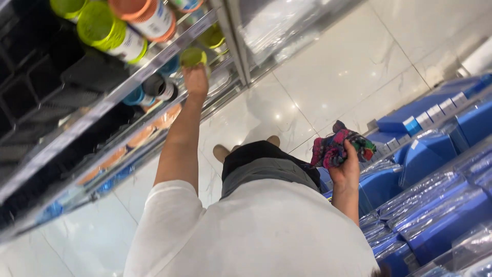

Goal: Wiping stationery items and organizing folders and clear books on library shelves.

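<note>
The left hand (196,79) grasps one green-lidded round jar (193,56), partly hidden; the right hand (346,169) clenches one crumpled multicoloured cloth (335,146).

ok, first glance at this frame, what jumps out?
The left hand reaches up to a lime-green-lidded jar on the glass shelf at upper left, among other green- and orange-capped jars. The right hand clutches a crumpled multicoloured cloth at centre right, above stacked blue boxes filling the lower right.
</note>
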